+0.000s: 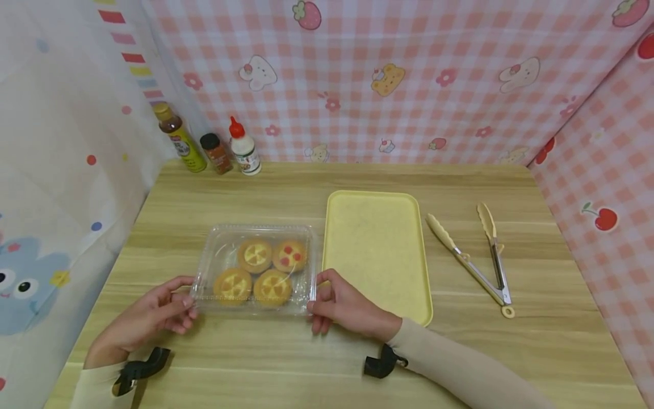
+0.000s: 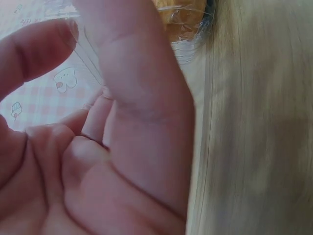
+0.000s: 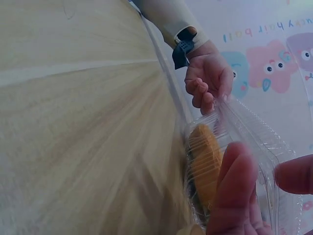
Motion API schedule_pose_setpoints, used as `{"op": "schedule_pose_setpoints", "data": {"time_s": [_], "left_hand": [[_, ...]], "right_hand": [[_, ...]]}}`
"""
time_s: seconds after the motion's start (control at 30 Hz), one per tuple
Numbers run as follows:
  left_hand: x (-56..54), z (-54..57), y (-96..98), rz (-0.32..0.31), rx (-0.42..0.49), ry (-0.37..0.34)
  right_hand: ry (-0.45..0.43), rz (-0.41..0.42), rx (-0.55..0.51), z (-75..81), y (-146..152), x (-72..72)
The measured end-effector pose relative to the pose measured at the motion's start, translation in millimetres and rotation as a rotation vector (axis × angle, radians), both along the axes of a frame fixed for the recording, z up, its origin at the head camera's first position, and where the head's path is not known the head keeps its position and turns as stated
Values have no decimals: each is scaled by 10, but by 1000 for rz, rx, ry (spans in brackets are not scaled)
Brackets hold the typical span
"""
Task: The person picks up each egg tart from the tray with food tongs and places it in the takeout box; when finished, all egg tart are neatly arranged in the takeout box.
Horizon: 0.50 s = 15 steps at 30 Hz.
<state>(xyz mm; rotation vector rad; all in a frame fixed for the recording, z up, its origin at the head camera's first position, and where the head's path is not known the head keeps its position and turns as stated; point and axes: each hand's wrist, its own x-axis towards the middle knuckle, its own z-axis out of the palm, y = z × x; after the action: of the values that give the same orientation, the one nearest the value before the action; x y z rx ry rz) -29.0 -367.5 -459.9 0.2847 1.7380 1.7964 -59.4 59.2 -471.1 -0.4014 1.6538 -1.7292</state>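
Note:
A clear plastic clamshell box [image 1: 217, 250] with its lid down lies left of the middle of the wooden table. Inside are several round tarts [image 1: 255, 255]; one tart [image 1: 289, 255] is topped with red pieces, the others have pale wedge patterns. My left hand [image 1: 148, 315] pinches the box's near left side between thumb and fingers. On the opposite side, my right hand [image 1: 352, 307] grips the near right edge, thumb in front and index finger behind. The right wrist view shows the box's ridged rim [image 3: 264, 129] between the two hands.
A yellow tray [image 1: 375, 250] stands just right of the box, partly behind my right hand. Farther right lie spread tongs [image 1: 498, 267] with cream tips. At the back left corner are a yellow-green bottle [image 1: 186, 147], a spice jar [image 1: 217, 156] and a red-capped white bottle [image 1: 245, 150].

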Motion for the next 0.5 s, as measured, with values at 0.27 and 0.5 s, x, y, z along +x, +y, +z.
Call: {"op": "schedule_pose_setpoints", "data": {"time_s": [0.27, 0.5], "left_hand": [[-56, -28, 13, -27, 88, 30], [-91, -31, 26, -32, 76, 37]], "right_hand": [[-63, -26, -43, 4, -42, -35], [-84, -12, -60, 1, -85, -51]]}}
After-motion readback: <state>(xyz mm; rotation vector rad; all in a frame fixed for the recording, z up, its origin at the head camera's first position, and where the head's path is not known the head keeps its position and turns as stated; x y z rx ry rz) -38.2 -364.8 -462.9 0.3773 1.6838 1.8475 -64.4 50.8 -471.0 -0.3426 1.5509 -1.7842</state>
